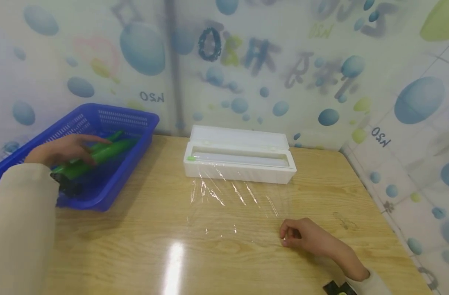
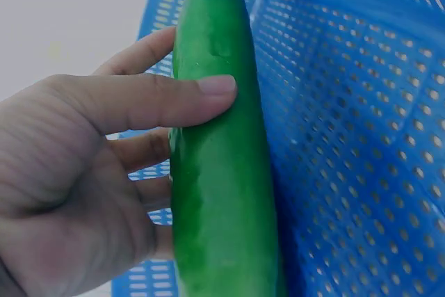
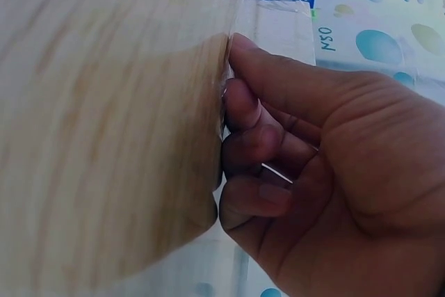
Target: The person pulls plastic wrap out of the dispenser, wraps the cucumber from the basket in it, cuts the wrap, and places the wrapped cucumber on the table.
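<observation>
In the head view, my left hand [image 1: 67, 149] reaches into a blue plastic basket [image 1: 131, 174] at the left and grips a green cucumber [image 1: 112, 152]. Up close in the left wrist view, the thumb lies across the cucumber [image 2: 222, 172] and the fingers go behind it. My right hand [image 1: 306, 237], low at the right, pinches the near right corner of a clear sheet of cling film [image 1: 232, 209]. The film stretches over the table from a white dispenser box [image 1: 239, 175], whose lid is raised and whose roll [image 1: 243, 159] shows inside.
Beside the held cucumber, another slim green vegetable [image 1: 115, 136] lies in the basket. A small green piece [image 1: 191, 158] sits at the box's left front edge. Patterned walls [image 1: 228, 94] border the wooden table [image 1: 136, 246] at the back and right.
</observation>
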Motion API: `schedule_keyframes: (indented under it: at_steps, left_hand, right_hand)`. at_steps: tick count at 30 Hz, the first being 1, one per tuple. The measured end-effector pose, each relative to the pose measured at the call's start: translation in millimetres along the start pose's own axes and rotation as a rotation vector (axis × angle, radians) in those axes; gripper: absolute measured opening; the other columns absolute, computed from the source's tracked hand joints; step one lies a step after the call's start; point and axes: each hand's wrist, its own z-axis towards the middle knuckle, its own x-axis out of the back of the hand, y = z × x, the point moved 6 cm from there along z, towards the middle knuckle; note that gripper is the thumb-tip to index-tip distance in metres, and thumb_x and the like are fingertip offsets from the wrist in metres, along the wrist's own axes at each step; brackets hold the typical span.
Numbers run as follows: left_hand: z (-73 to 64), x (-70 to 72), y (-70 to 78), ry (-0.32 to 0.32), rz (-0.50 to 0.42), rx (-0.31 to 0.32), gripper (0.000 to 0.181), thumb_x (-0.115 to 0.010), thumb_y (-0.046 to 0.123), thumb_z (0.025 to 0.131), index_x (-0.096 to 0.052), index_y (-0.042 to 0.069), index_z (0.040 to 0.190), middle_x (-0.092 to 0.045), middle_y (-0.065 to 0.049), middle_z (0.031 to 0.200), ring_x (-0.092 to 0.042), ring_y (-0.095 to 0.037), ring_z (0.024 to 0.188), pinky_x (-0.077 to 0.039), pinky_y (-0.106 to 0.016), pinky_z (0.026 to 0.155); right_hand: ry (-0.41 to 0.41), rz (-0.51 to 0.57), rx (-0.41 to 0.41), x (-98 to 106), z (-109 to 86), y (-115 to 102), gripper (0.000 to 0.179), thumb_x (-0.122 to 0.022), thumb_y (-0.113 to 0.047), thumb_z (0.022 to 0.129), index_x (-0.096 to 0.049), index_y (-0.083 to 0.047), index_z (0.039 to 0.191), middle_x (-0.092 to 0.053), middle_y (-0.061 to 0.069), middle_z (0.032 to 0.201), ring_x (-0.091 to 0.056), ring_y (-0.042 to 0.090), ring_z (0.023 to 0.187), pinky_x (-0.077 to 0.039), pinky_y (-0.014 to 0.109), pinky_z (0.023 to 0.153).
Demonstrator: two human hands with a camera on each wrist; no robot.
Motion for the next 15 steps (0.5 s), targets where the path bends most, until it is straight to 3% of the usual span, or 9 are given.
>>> schedule_keyframes:
  at_steps: [3,8,15]
  left_hand:
    - [-2.4,6.9,6.8,0.033,0.035,-0.027,0.072,-0.075,0.017,0.082,-0.04,0.01,0.145,-0.03,-0.034,0.144,-0.035,-0.056,0.123,-0.042,-0.064,0.085]
    - [-9.6,23.8,22.9,0.138,0.077,-0.044,0.074,-0.077,0.023,0.081,-0.04,0.016,0.146,-0.043,-0.035,0.135,-0.04,-0.055,0.12,-0.036,-0.069,0.089]
    - [-10.9,34.4,59.7,0.201,0.093,-0.099,0.071,-0.075,0.014,0.083,-0.041,0.014,0.146,-0.043,-0.032,0.136,-0.041,-0.05,0.121,-0.042,-0.061,0.088]
  right_hand:
    - [0.0,0.0,0.008,1.0,0.2,-0.6,0.013,-0.071,-0.027,0.086,-0.061,-0.021,0.09,-0.052,-0.012,0.068,-0.048,0.001,0.062,-0.042,0.021,0.054]
    - [-0.004,0.004,0.023,0.9,0.8,-0.9,0.013,-0.071,-0.028,0.086,-0.061,-0.02,0.09,-0.052,-0.013,0.068,-0.047,0.0,0.061,-0.042,0.02,0.054]
    - [0.004,-0.004,0.034,1.2,-0.4,-1.6,0.013,-0.071,-0.028,0.086,-0.061,-0.021,0.089,-0.051,-0.013,0.068,-0.047,0.0,0.061,-0.042,0.02,0.053]
